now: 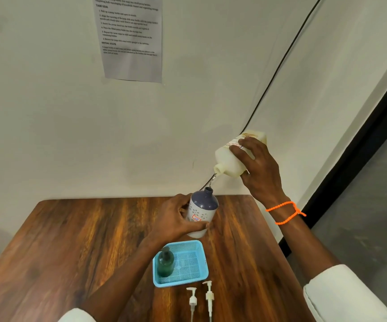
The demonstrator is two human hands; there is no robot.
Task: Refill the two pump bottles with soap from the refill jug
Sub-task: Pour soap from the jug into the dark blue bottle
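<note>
Two hands are sharing the pour: the right hand (256, 168) is gripping the tipped refill jug (234, 156) round its smooth, likely slippery body, the left hand (176, 218) is clasping the purple-topped pump bottle (203, 211) mid-body above the table (71, 240).

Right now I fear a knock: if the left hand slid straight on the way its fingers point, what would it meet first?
The left hand already grips the purple-topped white pump bottle; beyond it, seemingly only bare wooden table.
</note>
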